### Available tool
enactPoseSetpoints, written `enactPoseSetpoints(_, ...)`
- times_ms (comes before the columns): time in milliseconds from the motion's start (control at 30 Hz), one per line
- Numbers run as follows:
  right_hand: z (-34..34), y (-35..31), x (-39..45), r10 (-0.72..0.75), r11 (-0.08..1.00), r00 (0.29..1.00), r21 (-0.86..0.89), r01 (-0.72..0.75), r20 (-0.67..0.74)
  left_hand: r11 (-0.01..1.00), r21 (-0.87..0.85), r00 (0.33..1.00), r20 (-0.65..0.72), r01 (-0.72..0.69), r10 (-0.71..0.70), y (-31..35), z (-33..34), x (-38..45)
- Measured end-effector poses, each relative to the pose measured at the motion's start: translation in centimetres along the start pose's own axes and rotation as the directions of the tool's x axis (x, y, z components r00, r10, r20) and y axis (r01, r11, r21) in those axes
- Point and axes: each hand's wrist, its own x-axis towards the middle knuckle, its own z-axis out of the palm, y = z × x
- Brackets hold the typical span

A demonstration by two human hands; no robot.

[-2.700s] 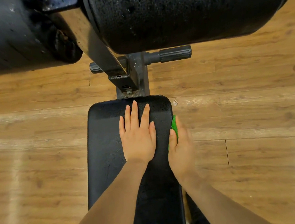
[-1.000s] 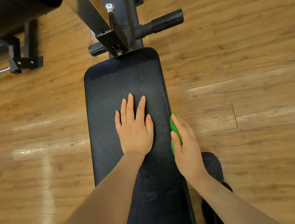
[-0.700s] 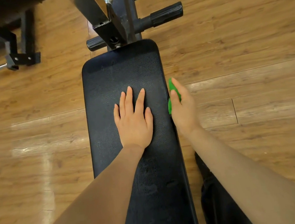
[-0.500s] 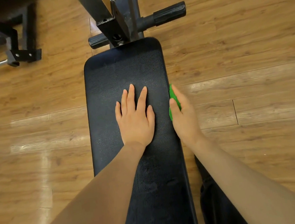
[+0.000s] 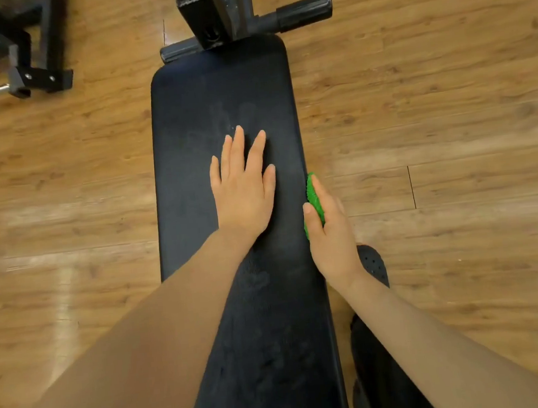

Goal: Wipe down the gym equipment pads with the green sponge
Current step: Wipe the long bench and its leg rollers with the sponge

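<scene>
A: How is the bench pad (image 5: 194,184) seen?

B: A long black pad is seen lengthwise from above, its far end butted against a black metal frame (image 5: 215,10), from which a grip bar (image 5: 304,12) is projected to the right. A wooden floor (image 5: 448,106) is seen all around it.

A: What is done with the left hand (image 5: 243,189)?

B: It is laid flat on the pad's top, a little right of the midline and about halfway along the visible length. The fingers are kept straight and slightly spread; nothing is held.

A: And the right hand (image 5: 330,231)?

B: It is placed against the pad's right edge, just beside the left hand. The green sponge (image 5: 313,196) is gripped in it, thumb on the pad side and fingers curled over the outer side, so the sponge is pressed to the pad's side face.

A: How much of the sponge is shown?

B: Only a nubby green strip between thumb and forefinger; the rest is hidden by the hand.

A: Anything else?

B: A dark perforated shoe (image 5: 373,263) is seen on the floor below the right wrist, and a second black frame (image 5: 38,74) at the upper left corner.
</scene>
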Motion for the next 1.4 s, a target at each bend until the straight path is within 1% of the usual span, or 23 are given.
enactPoseSetpoints(67, 0.2, 0.3, -1.6, 0.007, 1.000, 1.000, -0.007, -0.007, -0.030, 1.000, -0.018, 1.000, -0.004, -0.019, 0.019, 0.7, 0.3, -4.1)
enactPoseSetpoints(167, 0.1, 0.9, -4.5, 0.035, 0.998, 0.998, -0.056, -0.037, -0.047, 1.000, 0.022, 1.000, 0.001, 0.003, -0.003, 1.5, 1.2, -9.0)
enactPoseSetpoints(267, -0.2, 1.7, -7.1, 0.073, 0.996, 0.997, -0.058, -0.073, -0.004, 0.998, 0.040, 0.998, -0.035, 0.048, -0.047, 1.8, 1.6, -9.7)
enactPoseSetpoints(333, -0.3, 2.3, -8.2, 0.061, 0.996, 0.998, -0.058, -0.061, -0.001, 0.998, 0.040, 0.998, -0.041, 0.049, -0.048, 1.9, 1.8, -9.7)
enactPoseSetpoints(467, -0.6, 2.7, -8.1, 0.083, 0.996, 0.997, 0.031, -0.082, -0.007, 0.998, 0.031, 0.997, -0.053, 0.058, -0.056, 1.7, 2.1, -9.7)
enactPoseSetpoints(533, -1.0, 2.6, -7.0, 0.110, 0.989, 0.993, 0.106, -0.105, -0.040, 0.998, 0.041, 0.997, -0.052, 0.052, -0.050, 1.7, 2.2, -9.8)
enactPoseSetpoints(600, -1.2, 2.1, -5.2, 0.112, 0.981, 0.989, 0.167, -0.095, -0.092, 0.998, 0.038, 0.997, -0.062, 0.053, -0.050, 1.7, 2.2, -9.7)
enactPoseSetpoints(667, -1.3, 1.5, -2.8, 0.104, 0.980, 0.985, 0.185, -0.079, -0.134, 0.998, 0.036, 0.996, -0.067, 0.054, -0.052, 1.7, 2.2, -9.8)
enactPoseSetpoints(767, -0.2, 0.7, 0.3, 0.109, 0.978, 0.989, 0.188, -0.089, -0.099, 0.998, 0.031, 0.996, -0.078, 0.050, -0.047, 1.6, 2.3, -9.8)
enactPoseSetpoints(867, 0.7, 1.5, 0.6, 0.067, 0.990, 0.996, 0.129, -0.058, -0.064, 0.998, 0.039, 0.995, -0.082, 0.052, -0.049, 1.6, 2.4, -9.8)
enactPoseSetpoints(967, 0.4, 3.0, -2.1, 0.028, 0.995, 0.999, 0.099, -0.026, -0.024, 0.998, 0.042, 0.995, -0.084, 0.056, -0.052, 1.7, 2.4, -9.8)
enactPoseSetpoints(1167, -0.3, 4.7, -10.6, 0.018, 1.000, 1.000, -0.006, -0.018, 0.010, 0.997, 0.047, 0.995, -0.079, 0.064, -0.060, 1.7, 2.3, -9.9)
enactPoseSetpoints(1267, -0.4, 4.7, -12.0, 0.008, 0.999, 1.000, -0.049, -0.007, 0.017, 0.997, 0.051, 0.997, -0.059, 0.062, -0.059, 1.8, 2.1, -9.8)
enactPoseSetpoints(1333, -0.6, 4.4, -11.8, 0.021, 0.999, 0.999, -0.036, -0.020, 0.028, 0.998, 0.027, 0.997, -0.051, 0.054, -0.053, 1.8, 1.9, -9.7)
enactPoseSetpoints(1400, -0.8, 4.3, -11.4, 0.052, 0.998, 0.998, 0.032, -0.053, 0.034, 0.999, -0.013, 0.998, -0.040, 0.037, -0.038, 1.5, 1.5, -10.3)
